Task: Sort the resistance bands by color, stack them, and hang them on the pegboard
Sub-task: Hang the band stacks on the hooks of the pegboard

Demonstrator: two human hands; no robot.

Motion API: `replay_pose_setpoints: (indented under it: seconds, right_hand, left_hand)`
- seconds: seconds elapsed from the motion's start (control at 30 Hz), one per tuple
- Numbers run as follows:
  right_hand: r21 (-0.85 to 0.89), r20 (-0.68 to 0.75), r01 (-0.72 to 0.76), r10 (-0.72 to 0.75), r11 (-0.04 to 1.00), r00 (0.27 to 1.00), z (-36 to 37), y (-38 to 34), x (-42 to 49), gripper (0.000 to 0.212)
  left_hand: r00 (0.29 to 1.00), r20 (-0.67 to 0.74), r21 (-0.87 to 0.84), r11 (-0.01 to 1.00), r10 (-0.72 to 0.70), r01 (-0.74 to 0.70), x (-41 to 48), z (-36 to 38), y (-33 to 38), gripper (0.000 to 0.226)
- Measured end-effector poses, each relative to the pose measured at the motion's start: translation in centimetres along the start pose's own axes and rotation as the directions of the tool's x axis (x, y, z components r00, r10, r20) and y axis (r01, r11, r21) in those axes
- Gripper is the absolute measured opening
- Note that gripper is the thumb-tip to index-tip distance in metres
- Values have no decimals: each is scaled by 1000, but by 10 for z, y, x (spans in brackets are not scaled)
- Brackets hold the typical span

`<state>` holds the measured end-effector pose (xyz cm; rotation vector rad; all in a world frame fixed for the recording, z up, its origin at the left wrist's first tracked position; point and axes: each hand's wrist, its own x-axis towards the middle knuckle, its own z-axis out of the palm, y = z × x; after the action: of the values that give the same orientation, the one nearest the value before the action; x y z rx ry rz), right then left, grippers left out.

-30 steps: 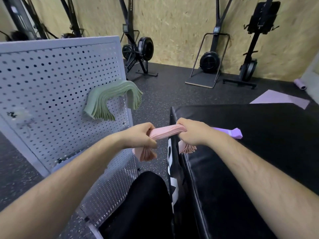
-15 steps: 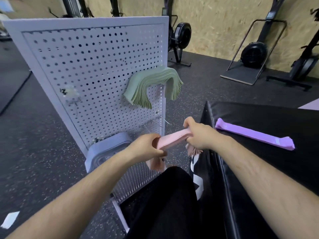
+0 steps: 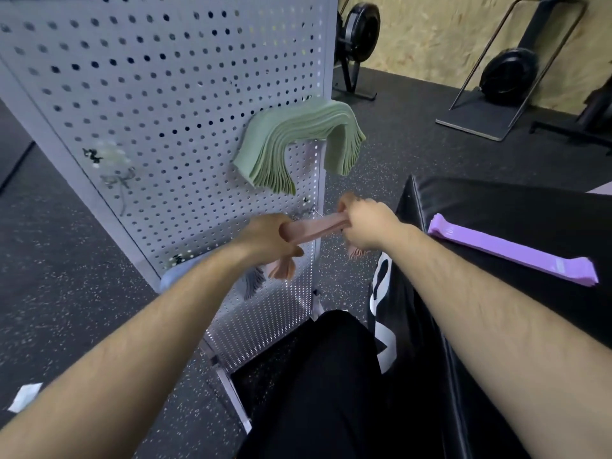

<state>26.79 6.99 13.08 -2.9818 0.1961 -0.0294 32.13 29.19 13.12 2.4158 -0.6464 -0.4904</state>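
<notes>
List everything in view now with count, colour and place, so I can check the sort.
pegboard: one, white, standing on the floor at left
green bands: one stack, pale green, hanging on the pegboard
pink bands: one stack, pink, held in front of the pegboard's lower part
purple bands: one stack, purple, lying flat on the padded box
padded box: one, black, at right
exercise machines: at least two, black, by the far wall
paper scrap: one, white, on the floor at lower left
left grip: one, bare, holds the pink bands' left end
right grip: one, bare, holds their right end
</notes>
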Motion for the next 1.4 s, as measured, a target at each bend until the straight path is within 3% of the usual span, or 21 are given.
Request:
replay_pose_setpoints:
  seconds: [0.2, 0.3, 0.4, 0.57, 0.8, 0.9, 1.07, 1.2, 1.27, 1.4]
  right_hand:
    - [-151, -143, 92, -114, 984, 983, 18, 12, 30, 45]
    - [-224, -212, 105, -154, 969, 965, 30, 15, 38, 39]
    - [-148, -235, 87, -120, 985, 965, 37, 17, 43, 32]
    - [121, -144, 23, -5, 992, 990, 41, 11, 55, 34]
    - [326, -128, 51, -9, 944, 992, 52, 13, 61, 32]
    - [334, -87, 70, -43, 940, 995, 53, 20, 64, 35]
    - [376, 23, 57, -71, 925, 997, 52, 25, 60, 41]
    - [422, 124, -22, -33, 906, 992, 50, 30, 54, 60]
    - [423, 89, -22, -18, 906, 996, 46, 30, 48, 64]
    - [358, -41, 67, -55, 931, 998, 41, 21, 38, 44]
  left_hand:
    - [994, -102, 78, 997, 27, -20, 13, 1, -5, 37]
    - [979, -181, 142, 988, 90, -64, 16, 5, -4, 57]
    - [973, -207, 180, 981, 105, -68, 22, 11, -7, 77]
    - [956, -233, 334, 938, 180, -95, 31, 17, -15, 61]
    - [957, -239, 448, 893, 162, -39, 37, 24, -22, 47]
    - [955, -239, 485, 873, 178, -41, 38, 27, -20, 40]
    - [961, -214, 374, 924, 173, -82, 31, 25, -24, 29]
    - [949, -207, 497, 861, 237, -106, 24, 18, -28, 26]
    - [949, -199, 515, 850, 244, -111, 23, 16, -30, 23]
    - [951, -197, 438, 889, 238, -131, 22, 17, -25, 21]
